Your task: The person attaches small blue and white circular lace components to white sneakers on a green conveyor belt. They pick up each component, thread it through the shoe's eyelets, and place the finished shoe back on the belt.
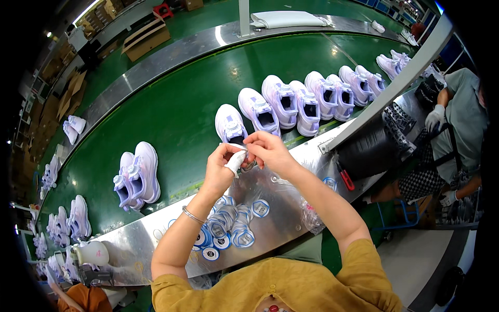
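My left hand (220,165) and my right hand (271,152) meet at the metal edge of the green conveyor, fingers pinched together. A white wrap (236,160) covers a finger of my left hand. Something small is between the fingertips, with a rounded edge showing below them; I cannot make it out. Just beyond my hands stands a white and lilac sneaker (229,120), its heel partly hidden by them. Closer to me, a pile of round blue-and-white tags (225,221) lies on the metal ledge (280,221).
More sneakers (306,106) stand in a row to the right on the belt (192,93), and another pair (140,174) to the left. A red-handled tool (346,179) and a black bag (366,148) lie right of my arm. A grey post rises there. Co-workers sit at both sides.
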### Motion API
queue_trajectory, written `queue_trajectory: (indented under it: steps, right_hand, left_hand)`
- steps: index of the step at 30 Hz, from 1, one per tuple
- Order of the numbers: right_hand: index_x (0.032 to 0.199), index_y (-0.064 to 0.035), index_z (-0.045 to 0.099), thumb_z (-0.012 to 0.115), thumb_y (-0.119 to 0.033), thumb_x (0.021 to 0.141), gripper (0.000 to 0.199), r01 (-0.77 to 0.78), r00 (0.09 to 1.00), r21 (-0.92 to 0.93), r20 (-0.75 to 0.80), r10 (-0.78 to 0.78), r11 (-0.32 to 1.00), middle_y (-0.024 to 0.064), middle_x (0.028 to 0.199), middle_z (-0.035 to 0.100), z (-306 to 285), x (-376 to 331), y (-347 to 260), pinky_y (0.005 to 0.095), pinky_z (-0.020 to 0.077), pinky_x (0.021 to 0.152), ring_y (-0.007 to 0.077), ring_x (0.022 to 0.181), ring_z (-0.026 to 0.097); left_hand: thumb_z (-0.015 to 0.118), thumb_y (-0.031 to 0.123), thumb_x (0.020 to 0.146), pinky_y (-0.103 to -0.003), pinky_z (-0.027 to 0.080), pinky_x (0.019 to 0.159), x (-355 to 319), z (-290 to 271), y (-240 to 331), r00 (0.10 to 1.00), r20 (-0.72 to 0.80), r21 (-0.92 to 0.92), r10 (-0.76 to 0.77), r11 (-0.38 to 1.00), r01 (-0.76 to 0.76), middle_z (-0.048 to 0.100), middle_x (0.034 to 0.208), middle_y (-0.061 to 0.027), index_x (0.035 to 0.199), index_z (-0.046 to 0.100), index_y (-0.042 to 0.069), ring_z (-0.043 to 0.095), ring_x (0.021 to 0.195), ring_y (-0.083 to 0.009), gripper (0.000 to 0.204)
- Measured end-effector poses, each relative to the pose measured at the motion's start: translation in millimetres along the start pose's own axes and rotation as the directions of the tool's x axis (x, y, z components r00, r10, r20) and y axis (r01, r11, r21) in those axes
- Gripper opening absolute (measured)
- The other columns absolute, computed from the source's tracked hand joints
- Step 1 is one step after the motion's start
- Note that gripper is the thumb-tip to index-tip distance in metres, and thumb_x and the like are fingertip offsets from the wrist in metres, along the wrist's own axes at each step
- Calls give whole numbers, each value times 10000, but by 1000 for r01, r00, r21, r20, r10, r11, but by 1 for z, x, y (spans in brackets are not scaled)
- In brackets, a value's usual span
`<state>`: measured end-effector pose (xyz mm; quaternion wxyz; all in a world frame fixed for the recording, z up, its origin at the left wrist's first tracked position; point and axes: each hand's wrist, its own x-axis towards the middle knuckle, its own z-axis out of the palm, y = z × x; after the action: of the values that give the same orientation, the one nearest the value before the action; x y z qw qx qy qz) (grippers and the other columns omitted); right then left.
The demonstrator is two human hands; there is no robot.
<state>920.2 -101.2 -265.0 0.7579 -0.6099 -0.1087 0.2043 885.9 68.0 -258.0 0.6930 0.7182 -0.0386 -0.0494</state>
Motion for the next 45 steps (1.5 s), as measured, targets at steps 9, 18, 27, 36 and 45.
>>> queue_trajectory:
  steps: [9, 18, 27, 36, 45]
  right_hand:
    - [884, -17, 593, 645, -98, 843, 104, 2, 980, 123, -196, 22, 992, 7, 730, 584, 13, -9, 18, 185, 365, 459, 39, 548, 474]
    - [842, -30, 594, 613, -87, 851, 61, 88, 983, 251, -177, -44, 964, 24, 733, 602, 3, 0, 24, 171, 340, 443, 29, 528, 455]
    - [891, -18, 613, 605, -114, 870, 98, -99, 995, 189, -3, 102, 977, 28, 755, 615, -2, 1, 24, 168, 345, 465, 28, 569, 474]
    - [916, -3, 660, 624, -95, 855, 115, -56, 998, 13, 21, 56, 998, 5, 800, 627, 1, 9, 19, 209, 431, 618, 55, 699, 539]
    - [908, -5, 642, 619, -87, 855, 99, -61, 984, 16, 167, 57, 998, 12, 769, 621, 1, 13, 22, 191, 419, 556, 44, 659, 531]
  left_hand:
    - [628, 57, 871, -248, 511, 713, -1, 1, -7, 999, -42, -51, -22, 999, 20, 646, 918, -107, 942, 566, -9, 618, 774, -122, 115]
    - [636, 73, 865, -228, 513, 676, 2, -18, 10, 989, -132, -213, -71, 976, 41, 639, 1007, -132, 901, 595, -11, 636, 860, -149, 100]
    - [634, 44, 859, -228, 482, 708, -6, -19, -9, 998, -46, 252, 35, 967, -22, 611, 881, -31, 1051, 677, 26, 580, 795, -99, 197]
    - [641, -41, 819, -231, 481, 716, -8, -24, -8, 997, 70, 205, -12, 979, -3, 559, 870, -58, 1419, 278, 33, 559, 788, -99, 706]
    - [658, -39, 809, -242, 495, 762, -8, -27, -9, 994, 104, 222, 20, 974, -43, 576, 927, -84, 1429, 257, 34, 581, 828, -114, 743]
